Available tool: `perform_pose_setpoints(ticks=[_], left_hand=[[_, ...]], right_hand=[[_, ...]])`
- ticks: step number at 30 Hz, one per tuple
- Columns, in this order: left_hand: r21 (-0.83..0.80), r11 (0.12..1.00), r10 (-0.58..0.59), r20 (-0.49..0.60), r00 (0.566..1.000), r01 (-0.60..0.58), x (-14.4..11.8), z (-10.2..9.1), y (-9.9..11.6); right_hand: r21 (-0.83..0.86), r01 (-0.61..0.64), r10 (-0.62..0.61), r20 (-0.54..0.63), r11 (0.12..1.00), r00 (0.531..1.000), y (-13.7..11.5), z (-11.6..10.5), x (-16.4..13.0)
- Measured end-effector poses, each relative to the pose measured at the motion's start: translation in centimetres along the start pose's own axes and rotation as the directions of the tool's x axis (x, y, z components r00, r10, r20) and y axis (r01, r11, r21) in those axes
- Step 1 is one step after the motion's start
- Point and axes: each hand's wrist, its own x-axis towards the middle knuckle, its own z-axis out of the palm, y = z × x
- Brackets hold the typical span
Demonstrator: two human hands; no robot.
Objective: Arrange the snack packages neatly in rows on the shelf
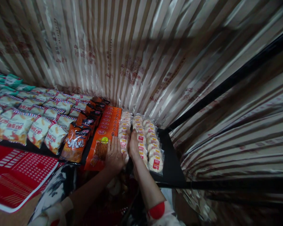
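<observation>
My left hand [115, 154] lies flat with its fingers stretched forward, over the edge of a long orange snack pack [108, 125] and beside a row of clear-wrapped white round crackers [124, 127]. On the other side of that row, my right hand [133, 145] stands on edge with its fingers straight. It touches the side of a second row of wrapped crackers [141, 139]. A third cracker row [155, 149] lies to its right. The two hands flank the first row from either side; neither is wrapped around a packet.
Orange-and-brown snack bags [75, 142], white snack bags [39, 129] and green bags [11, 80] line the black shelf [171, 160] to the left. A red basket [19, 175] sits lower left. Striped sheeting [132, 56] hangs behind; a black bar [231, 80] slants at right.
</observation>
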Motion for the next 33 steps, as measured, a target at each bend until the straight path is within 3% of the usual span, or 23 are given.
perform_pose_setpoints(ticks=[2,5,7,11,15,20,26,30,33], left_hand=[[0.002,1.000,0.014,0.004,1.000,-0.014,0.0,-0.6,0.0],[0.000,0.998,0.056,-0.001,0.998,-0.056,-0.6,-2.0,-0.1],[0.000,0.995,0.098,-0.011,0.995,-0.098,-1.7,-3.0,-0.1],[-0.028,0.984,0.179,0.058,0.982,-0.178,-4.8,-4.6,0.4],[-0.072,0.953,0.301,0.144,0.943,-0.294,-7.6,-5.2,1.9],[-0.079,0.920,0.391,0.148,0.908,-0.384,-9.3,-4.0,4.1],[-0.058,0.917,0.398,0.134,0.907,-0.394,-10.0,-2.1,5.2],[-0.087,0.926,0.376,0.121,0.918,-0.368,-10.3,-1.7,5.1],[-0.150,0.928,0.358,0.115,0.926,-0.341,-10.6,-1.8,5.0]], right_hand=[[-0.042,0.018,-0.019,-0.028,0.999,0.999,-1.7,-0.8,-0.7],[-0.068,0.142,-0.144,-0.032,0.988,0.989,-3.6,-2.8,-2.4],[-0.085,0.193,-0.202,-0.107,0.977,0.974,-3.9,-4.6,-3.9],[-0.233,0.168,-0.227,-0.258,0.958,0.939,-1.7,-8.7,-7.7],[-0.530,0.096,-0.270,-0.261,0.843,0.927,1.6,-11.4,-11.8],[-0.643,-0.030,-0.207,-0.289,0.765,0.935,3.2,-11.9,-15.0],[-0.625,-0.160,-0.024,-0.276,0.764,0.961,1.9,-11.5,-15.1],[-0.534,-0.199,0.029,-0.309,0.822,0.951,1.9,-11.7,-14.8],[-0.350,-0.176,0.072,-0.290,0.920,0.954,2.5,-12.1,-14.7]])
